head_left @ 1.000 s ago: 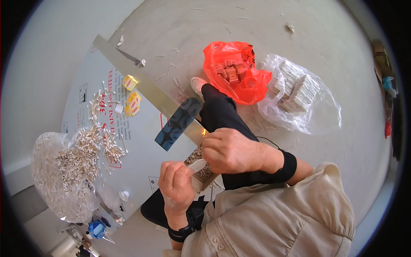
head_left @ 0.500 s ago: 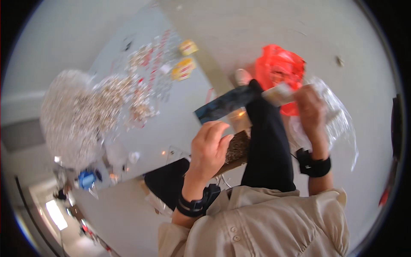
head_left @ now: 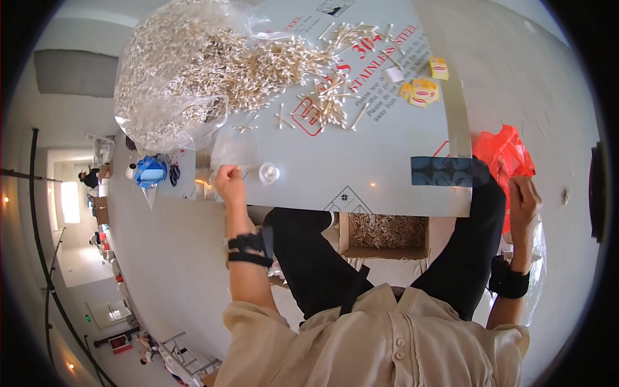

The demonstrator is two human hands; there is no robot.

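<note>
My left hand is at the table's near left edge, its fingers pinched on the edge of a small clear plastic bag. Just right of it stands a small round white tub with white contents. Off the table's right side, my right hand is closed beside a red plastic bag; what its fingertips hold, if anything, is hidden. A heap of cotton swabs spills from a large clear bag across the far left of the table.
Small yellow packets lie at the table's right. A dark blue strip sits by its right edge. Below, between my legs, stands a cardboard box of swabs. A blue bag is at the left.
My view has swung left. My left hand moved from empty air to the small clear bag. The whitish thing my right hand held by the red bag no longer shows in it.
</note>
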